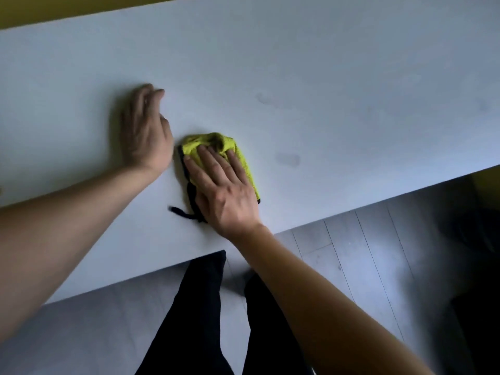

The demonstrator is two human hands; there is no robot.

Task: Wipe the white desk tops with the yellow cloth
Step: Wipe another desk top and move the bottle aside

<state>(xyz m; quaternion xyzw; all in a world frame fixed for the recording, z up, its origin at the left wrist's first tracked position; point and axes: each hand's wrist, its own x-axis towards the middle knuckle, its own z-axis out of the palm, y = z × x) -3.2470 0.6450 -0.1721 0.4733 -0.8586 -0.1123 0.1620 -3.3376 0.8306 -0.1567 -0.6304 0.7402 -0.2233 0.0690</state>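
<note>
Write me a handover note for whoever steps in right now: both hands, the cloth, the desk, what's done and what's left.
Right hand: flat, fingers straight, pressing the yellow cloth onto the white desk top.
Left hand: holds nothing, resting on the desk just left of the cloth.
Cloth: bunched, black edging trailing toward the near edge.
Done: cannot tell how much is wiped.
Left: faint smudges right of the cloth, then probably the rest of the surface.
</note>
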